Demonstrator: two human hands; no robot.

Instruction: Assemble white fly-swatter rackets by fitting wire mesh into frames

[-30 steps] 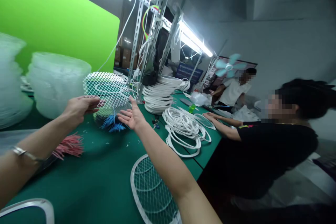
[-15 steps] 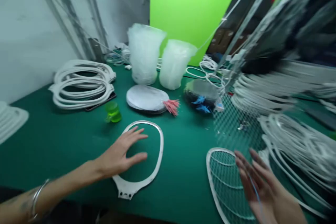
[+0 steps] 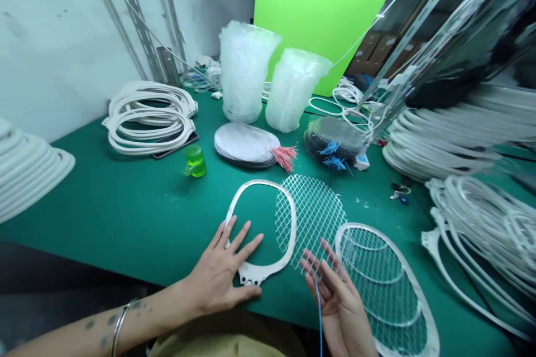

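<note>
White plastic racket frame [image 3: 262, 183] lies flat on the green work mat [image 3: 125, 195], its narrow end beneath the left hand [image 3: 221, 270], whose spread fingers press it down and steady it. Just right of the frame, a diamond-pattern plastic mesh [image 3: 314, 215] meets its rim. The right hand [image 3: 337, 304] hovers open, fingers spread, at the mesh's lower edge, with a thin blue wire [image 3: 320, 334] beside the palm; whether it pinches the wire, I cannot tell. Further right of the frame lies a meshed racket frame [image 3: 412, 284].

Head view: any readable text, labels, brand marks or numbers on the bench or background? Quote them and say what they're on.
No legible text; the small white-and-blue item beside the dark mesh stack and the cardboard boxes are too small or blurred to read.
</note>
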